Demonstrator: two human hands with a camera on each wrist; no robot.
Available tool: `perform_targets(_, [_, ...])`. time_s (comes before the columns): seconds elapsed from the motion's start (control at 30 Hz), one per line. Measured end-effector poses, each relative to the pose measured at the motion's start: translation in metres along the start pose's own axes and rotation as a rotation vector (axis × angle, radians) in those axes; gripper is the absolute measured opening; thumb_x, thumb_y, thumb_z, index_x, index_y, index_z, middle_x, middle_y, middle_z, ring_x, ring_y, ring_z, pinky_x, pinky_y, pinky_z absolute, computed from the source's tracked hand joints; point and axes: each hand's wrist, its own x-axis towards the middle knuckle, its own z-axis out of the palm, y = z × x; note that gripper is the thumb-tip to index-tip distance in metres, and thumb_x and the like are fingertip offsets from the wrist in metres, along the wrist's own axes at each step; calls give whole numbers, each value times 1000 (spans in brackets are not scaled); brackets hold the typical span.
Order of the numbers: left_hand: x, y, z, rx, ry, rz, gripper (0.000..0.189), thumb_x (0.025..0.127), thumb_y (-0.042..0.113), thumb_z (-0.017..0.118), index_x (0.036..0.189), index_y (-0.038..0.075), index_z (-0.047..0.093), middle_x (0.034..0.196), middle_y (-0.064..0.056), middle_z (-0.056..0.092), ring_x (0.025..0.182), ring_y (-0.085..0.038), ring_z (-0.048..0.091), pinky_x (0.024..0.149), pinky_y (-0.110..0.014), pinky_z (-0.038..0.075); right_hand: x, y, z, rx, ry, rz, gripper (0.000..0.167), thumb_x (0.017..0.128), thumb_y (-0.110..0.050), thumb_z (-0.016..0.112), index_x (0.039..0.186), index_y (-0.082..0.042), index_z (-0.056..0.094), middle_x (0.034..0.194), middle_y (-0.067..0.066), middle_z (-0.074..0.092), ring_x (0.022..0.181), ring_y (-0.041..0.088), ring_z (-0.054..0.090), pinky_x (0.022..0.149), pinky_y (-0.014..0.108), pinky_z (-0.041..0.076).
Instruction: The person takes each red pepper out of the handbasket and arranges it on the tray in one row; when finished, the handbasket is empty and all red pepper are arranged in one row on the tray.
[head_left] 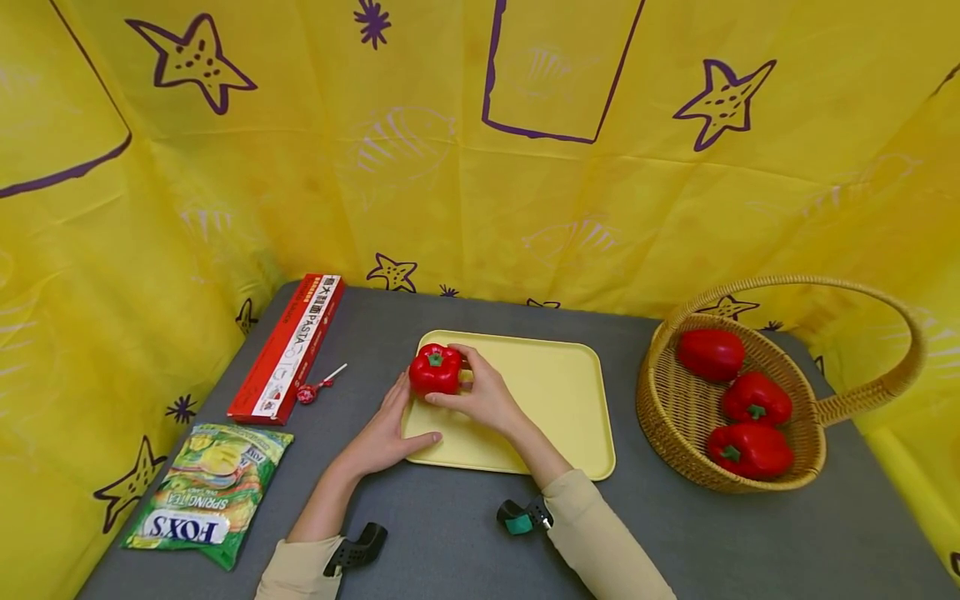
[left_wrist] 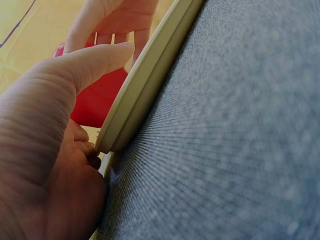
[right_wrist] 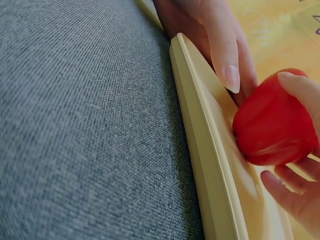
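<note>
While the right hand (head_left: pixel 480 387) gripped a red pepper (head_left: pixel 433 371), thumb on the near side and fingers on the far side, the left hand (head_left: pixel 382 433) lay with fingers extended along the left edge of a yellow tray (head_left: pixel 547 400), thumb out over its near-left corner. Pepper sat immediately left of the right palm, over the tray's left end toward the far-left corner. Blocky shape, no clear long axis; green stem turned up toward the head view. Right hand the nearer, being on it; left fingertips just beside. Could not tell whether they touched it, nor whether its underside met the tray.

Closest obstruction: the left fingers, hemming the pepper in at the left rim. The right forearm crossed the tray's near edge.

Toward the table's (head_left: pixel 450 533) right edge: wicker basket (head_left: pixel 651 425), tall arched handle, two stemmed peppers (head_left: pixel 750 450) and a smooth red item (head_left: pixel 711 354) inside. Toward the left edge: pasta box (head_left: pixel 288 350), lollipop (head_left: pixel 307 393) just beside it, green Fox's bag (head_left: pixel 213 492) nearer the wearer. All well apart from the pepper.
</note>
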Motion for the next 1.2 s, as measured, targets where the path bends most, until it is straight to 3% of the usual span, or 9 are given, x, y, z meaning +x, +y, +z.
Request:
perform_targets(0.6, [1,-1,1,6,6,-22,106,81,39,77,157,6,9,162,-18,5,147,-36,6,112,-63,15,-16,4,-22,-31,38,0,79,80,-32,81,145,-9,40,139,10,50,123,29,52,95,40,50])
perform_targets(1.2, [1,-1,2,29,16,-16,107,81,38,77,155,2,10,161,-21,7,146,-39,8,112,-62,16,-43,18,-49,-53,108,17,79,79,-31,82,143,-7,43,138,11,52,123,28,52,94,42,50])
